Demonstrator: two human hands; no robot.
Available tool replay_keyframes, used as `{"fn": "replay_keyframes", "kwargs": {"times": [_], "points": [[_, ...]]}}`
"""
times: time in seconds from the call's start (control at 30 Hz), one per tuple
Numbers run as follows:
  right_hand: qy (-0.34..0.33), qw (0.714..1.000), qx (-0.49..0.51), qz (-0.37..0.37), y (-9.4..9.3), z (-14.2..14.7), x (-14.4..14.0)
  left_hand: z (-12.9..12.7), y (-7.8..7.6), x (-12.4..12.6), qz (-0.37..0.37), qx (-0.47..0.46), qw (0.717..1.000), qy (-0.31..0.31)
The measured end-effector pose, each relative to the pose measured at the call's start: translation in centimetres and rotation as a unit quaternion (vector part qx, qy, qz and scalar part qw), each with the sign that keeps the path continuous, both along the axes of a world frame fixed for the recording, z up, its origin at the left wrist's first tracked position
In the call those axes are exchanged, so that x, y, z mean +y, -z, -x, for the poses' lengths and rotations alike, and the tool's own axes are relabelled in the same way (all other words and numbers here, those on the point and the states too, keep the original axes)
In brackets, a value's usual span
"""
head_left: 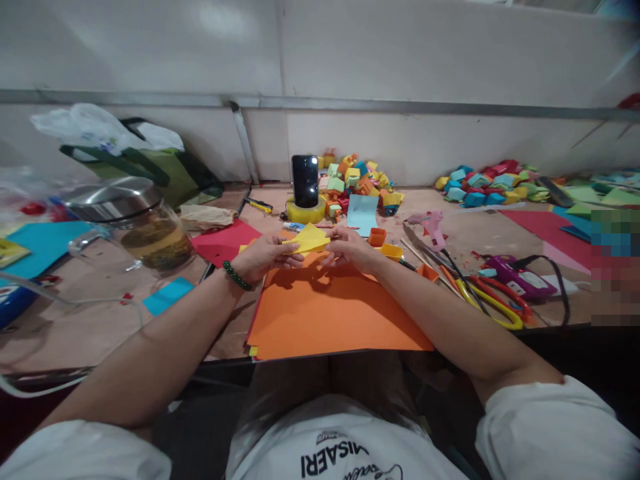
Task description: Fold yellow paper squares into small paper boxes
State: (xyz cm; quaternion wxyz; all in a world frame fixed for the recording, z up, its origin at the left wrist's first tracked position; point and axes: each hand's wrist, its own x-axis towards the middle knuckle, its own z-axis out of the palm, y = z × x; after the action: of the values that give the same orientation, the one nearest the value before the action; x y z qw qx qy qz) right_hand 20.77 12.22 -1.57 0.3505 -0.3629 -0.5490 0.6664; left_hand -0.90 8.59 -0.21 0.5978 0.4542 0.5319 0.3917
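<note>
Orange sheet (330, 313) lies closest on the table (90, 320); above it both hands, left (265, 257) and right (347, 248), pinch yellow paper (309, 239). Fingers tight at edges: best crease slowly, corners matched.

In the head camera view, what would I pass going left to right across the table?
Glass jar with steel lid → left hand → yellow paper → right hand → pink glue gun → scissors → purple glue gun.
</note>
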Motion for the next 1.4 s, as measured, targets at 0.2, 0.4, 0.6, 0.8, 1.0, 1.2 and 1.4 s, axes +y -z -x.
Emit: {"fn": "replay_keyframes", "kwargs": {"times": [0.2, 0.4, 0.6, 0.8, 1.0, 1.2, 1.4], "points": [[0.025, 0.999, 0.020, -0.020, 0.1, 0.0, 0.2, -0.4, -0.1, 0.0, -0.015, -0.024, 0.999, -0.042], [0.025, 0.998, 0.056, -0.015, 0.6, 0.1, 0.5, -0.9, -0.1, -0.4, -0.033, -0.016, 0.998, -0.048], [0.026, 0.996, 0.066, -0.047, 0.9, 0.0, 0.7, -1.1, 0.4, -0.3, -0.049, -0.002, 0.998, -0.039], [0.036, 0.996, 0.060, -0.050, 1.2, 0.2, 1.0, -1.3, 0.4, -0.4, -0.064, 0.006, 0.997, -0.036], [0.043, 0.997, 0.052, -0.038, 1.0, 0.0, 0.8, -1.3, 0.4, -0.4, -0.078, 0.009, 0.996, -0.047], [0.052, 0.998, 0.035, -0.031, 0.9, 0.0, 0.7, -1.3, 0.5, -0.3, -0.097, 0.022, 0.994, -0.046], [0.034, 0.997, 0.037, -0.055, 1.3, 0.0, 1.1, -1.3, 0.5, -0.4, -0.103, 0.010, 0.994, -0.048]]}}
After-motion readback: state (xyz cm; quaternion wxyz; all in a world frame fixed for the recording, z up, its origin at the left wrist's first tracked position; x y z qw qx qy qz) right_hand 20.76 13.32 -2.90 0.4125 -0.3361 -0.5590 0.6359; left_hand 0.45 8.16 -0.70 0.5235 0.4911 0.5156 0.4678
